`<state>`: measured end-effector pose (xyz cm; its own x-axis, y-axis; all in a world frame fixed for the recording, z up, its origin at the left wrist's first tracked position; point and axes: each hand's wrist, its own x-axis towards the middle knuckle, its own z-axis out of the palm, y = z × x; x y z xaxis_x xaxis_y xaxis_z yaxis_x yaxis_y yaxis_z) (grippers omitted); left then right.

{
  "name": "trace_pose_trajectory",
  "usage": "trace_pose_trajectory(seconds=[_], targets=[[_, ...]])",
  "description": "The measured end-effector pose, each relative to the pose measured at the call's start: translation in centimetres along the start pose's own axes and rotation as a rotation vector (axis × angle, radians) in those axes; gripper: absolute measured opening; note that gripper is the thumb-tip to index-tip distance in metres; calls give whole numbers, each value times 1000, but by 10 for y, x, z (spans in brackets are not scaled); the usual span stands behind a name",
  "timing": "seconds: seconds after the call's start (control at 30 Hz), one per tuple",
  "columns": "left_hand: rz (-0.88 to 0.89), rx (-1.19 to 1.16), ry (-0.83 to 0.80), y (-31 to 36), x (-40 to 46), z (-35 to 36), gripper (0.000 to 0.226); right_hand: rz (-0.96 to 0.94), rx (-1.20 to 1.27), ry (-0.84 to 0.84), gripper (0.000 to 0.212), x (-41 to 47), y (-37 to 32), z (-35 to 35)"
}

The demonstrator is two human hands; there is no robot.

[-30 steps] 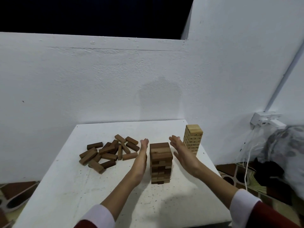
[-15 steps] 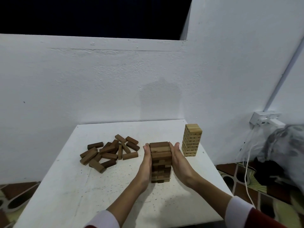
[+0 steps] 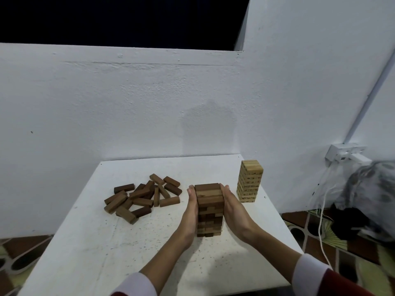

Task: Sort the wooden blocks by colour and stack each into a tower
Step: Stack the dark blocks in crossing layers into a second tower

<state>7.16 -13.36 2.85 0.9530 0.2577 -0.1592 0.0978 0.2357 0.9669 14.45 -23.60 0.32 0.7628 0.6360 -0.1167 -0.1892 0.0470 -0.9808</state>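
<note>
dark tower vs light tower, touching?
Apart. The head view shows a strip of bare white table between the dark tower and the light tower, with the right hand lying in that gap.

A tower of dark brown wooden blocks, matt with visible grain and some paler pieces mixed in, stands on a white table whose painted top looks matt, scuffed and speckled with small dark marks. To its left lies a loose pile of dark wooden blocks in the same dull stained finish, and to its right stands a tower of pale wooden blocks, unstained and matt, with small dark printing on their sides. Behind them the white wall is rough, grainy plaster, and the white sleeve cuffs look like soft cloth.
</note>
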Motion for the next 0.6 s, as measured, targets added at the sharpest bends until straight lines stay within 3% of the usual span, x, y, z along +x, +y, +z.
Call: trace_pose_trajectory(seconds=[0.1, 0.3, 0.6], targets=[[-3, -42, -19, -6, 5, -5, 41, -22, 32, 35, 49, 4, 5, -5], [31, 50, -29, -15, 8, -11, 70, -5, -123, 56, 91, 11, 12, -16], [47, 208, 2, -17, 11, -10, 75, -33, -208, 40, 90, 18, 21, -17]])
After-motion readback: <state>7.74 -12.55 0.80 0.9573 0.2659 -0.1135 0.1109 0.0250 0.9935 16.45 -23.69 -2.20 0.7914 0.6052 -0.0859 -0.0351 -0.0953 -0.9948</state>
